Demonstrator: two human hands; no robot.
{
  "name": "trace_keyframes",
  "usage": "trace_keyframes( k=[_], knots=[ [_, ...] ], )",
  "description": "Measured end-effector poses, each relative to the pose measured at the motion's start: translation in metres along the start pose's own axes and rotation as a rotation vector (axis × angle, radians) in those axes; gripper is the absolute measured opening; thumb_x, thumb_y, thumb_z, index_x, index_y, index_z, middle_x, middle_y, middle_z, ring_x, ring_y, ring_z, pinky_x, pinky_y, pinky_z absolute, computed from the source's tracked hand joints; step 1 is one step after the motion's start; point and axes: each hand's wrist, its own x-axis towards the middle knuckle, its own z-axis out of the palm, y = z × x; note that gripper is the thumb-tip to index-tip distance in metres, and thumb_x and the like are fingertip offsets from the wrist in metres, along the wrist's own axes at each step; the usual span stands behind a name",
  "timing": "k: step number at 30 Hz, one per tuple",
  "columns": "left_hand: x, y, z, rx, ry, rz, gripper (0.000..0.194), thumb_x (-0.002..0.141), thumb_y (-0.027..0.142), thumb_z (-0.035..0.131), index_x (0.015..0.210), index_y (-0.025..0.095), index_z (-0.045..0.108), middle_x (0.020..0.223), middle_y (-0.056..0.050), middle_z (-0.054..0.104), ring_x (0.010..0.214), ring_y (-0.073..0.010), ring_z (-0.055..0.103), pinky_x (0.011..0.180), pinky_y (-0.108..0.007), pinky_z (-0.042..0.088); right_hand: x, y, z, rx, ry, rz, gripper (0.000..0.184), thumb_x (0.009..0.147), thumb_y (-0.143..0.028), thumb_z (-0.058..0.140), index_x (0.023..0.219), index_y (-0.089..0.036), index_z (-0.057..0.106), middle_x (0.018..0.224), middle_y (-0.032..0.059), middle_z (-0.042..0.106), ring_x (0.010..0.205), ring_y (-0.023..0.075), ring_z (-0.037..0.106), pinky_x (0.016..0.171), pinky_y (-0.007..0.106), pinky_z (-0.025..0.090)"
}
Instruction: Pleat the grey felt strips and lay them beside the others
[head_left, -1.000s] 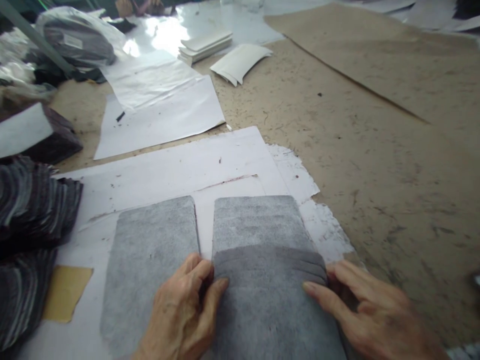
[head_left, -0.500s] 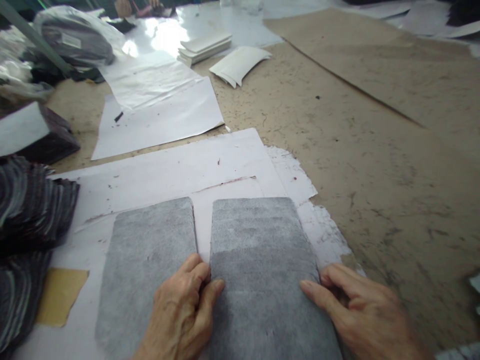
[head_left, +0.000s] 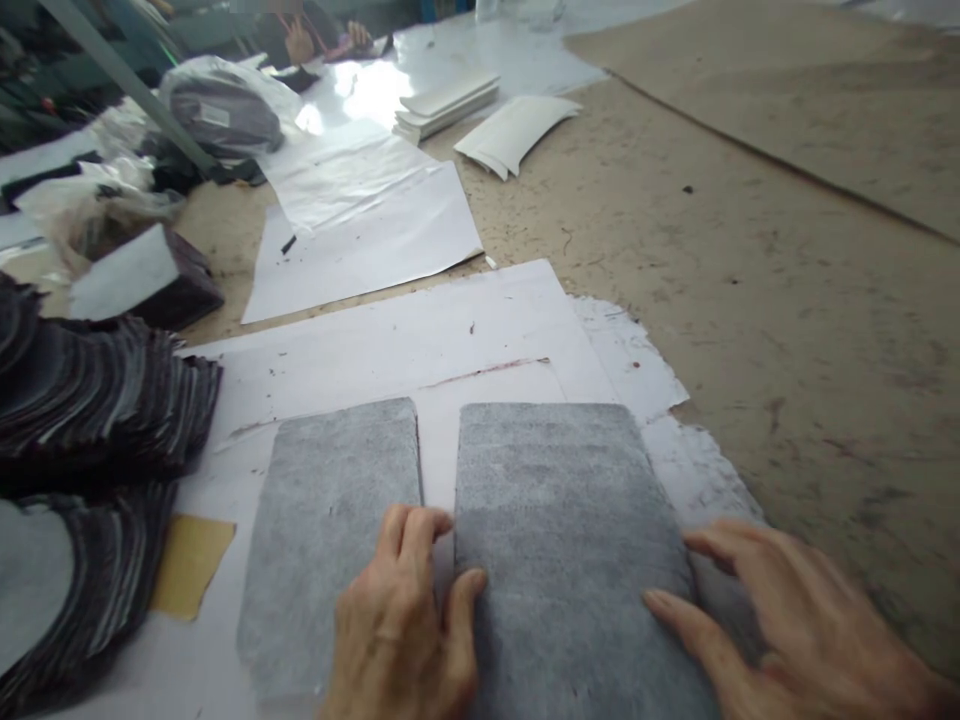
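Observation:
Two piles of grey, felt-like cut panels with rounded corners lie side by side in front of me. My left hand (head_left: 420, 600) is between them, its thumb at the left edge of the right grey stack (head_left: 555, 500) and its fingers bent and apart over the gap. Beside and partly under that hand is the left grey stack (head_left: 315, 540). At the right stack's other edge, my right hand (head_left: 757, 600) has its fingers spread, the thumb lying on the top near the rim and the index finger against the side. The near ends of both stacks run out of view.
White paper sheets (head_left: 405, 340) lie under the stacks. Thick piles of dark cut pieces (head_left: 112, 400) stand at the left, near a yellow card (head_left: 193, 565). Farther back are white panels (head_left: 517, 135), a plastic-wrapped bundle (head_left: 221, 105) and another person's hands (head_left: 300, 40).
The view has shifted left, so things appear farther right. Both hands have loosened from pinching the right stack's edges, and their fingers are farther apart. The stacks lie as before.

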Motion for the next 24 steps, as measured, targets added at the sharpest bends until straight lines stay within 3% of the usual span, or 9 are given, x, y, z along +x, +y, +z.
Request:
trace_keyframes(
  k=[3, 6, 10, 14, 17, 20, 24],
  knots=[
    [0.007, -0.001, -0.001, -0.024, -0.024, 0.085, 0.05, 0.076, 0.016, 0.046, 0.124, 0.023, 0.032, 0.12, -0.009, 0.048, 0.069, -0.0142, 0.057, 0.065, -0.031, 0.053, 0.022, 0.0, -0.008, -0.061, -0.05, -0.311, 0.038, 0.084, -0.028, 0.042, 0.12, -0.017, 0.046, 0.118, 0.0097, 0.053, 0.105, 0.0261, 0.051, 0.086, 0.042, 0.043],
    [0.02, -0.002, -0.005, -0.079, -0.167, 0.154, 0.055, 0.073, 0.012, 0.043, 0.124, 0.028, 0.029, 0.125, -0.006, 0.045, 0.074, -0.0158, 0.057, 0.067, -0.035, 0.052, 0.043, 0.002, -0.012, -0.036, -0.116, -0.428, 0.041, 0.078, -0.021, 0.044, 0.119, -0.015, 0.046, 0.115, 0.0099, 0.053, 0.106, 0.0243, 0.049, 0.086, 0.039, 0.046],
    [0.036, 0.002, -0.015, -0.147, -0.365, 0.061, 0.048, 0.067, 0.012, 0.046, 0.111, 0.028, 0.036, 0.113, -0.004, 0.047, 0.085, -0.021, 0.054, 0.071, -0.041, 0.048, 0.056, 0.004, -0.012, 0.053, -0.237, -0.346, 0.045, 0.063, -0.015, 0.053, 0.108, -0.018, 0.048, 0.101, 0.0073, 0.055, 0.094, 0.0229, 0.053, 0.076, 0.038, 0.05],
    [0.043, 0.007, -0.019, -0.182, -0.411, -0.028, 0.04, 0.061, 0.011, 0.047, 0.098, 0.024, 0.04, 0.103, -0.004, 0.047, 0.081, -0.0201, 0.05, 0.072, -0.042, 0.044, 0.055, 0.002, -0.012, 0.101, -0.356, -0.148, 0.033, 0.057, -0.012, 0.057, 0.088, -0.02, 0.05, 0.083, 0.0012, 0.054, 0.075, 0.0181, 0.055, 0.063, 0.032, 0.049],
    [0.042, 0.005, -0.017, -0.194, -0.391, -0.041, 0.031, 0.058, 0.011, 0.049, 0.086, 0.023, 0.039, 0.101, -0.003, 0.046, 0.076, -0.0177, 0.049, 0.068, -0.039, 0.042, 0.047, 0.002, -0.011, 0.085, -0.27, -0.136, 0.022, 0.058, -0.014, 0.06, 0.075, -0.021, 0.049, 0.074, -0.0014, 0.053, 0.066, 0.0164, 0.055, 0.054, 0.029, 0.048],
    [0.036, -0.001, -0.012, -0.224, -0.319, -0.001, 0.026, 0.059, 0.011, 0.049, 0.08, 0.022, 0.038, 0.089, -0.001, 0.049, 0.072, -0.0155, 0.05, 0.064, -0.033, 0.042, 0.032, 0.003, -0.007, 0.067, -0.156, -0.167, 0.016, 0.064, -0.019, 0.061, 0.075, -0.023, 0.05, 0.07, -0.0033, 0.056, 0.062, 0.0144, 0.057, 0.051, 0.025, 0.048],
    [0.02, -0.006, -0.005, -0.241, -0.247, -0.034, 0.026, 0.069, 0.017, 0.05, 0.093, 0.024, 0.042, 0.067, 0.005, 0.051, 0.054, -0.0119, 0.048, 0.052, -0.025, 0.041, 0.01, 0.004, 0.0, 0.021, -0.04, -0.133, 0.009, 0.083, -0.032, 0.052, 0.08, -0.024, 0.05, 0.072, -0.0028, 0.06, 0.061, 0.0134, 0.06, 0.053, 0.022, 0.048]
  ],
)
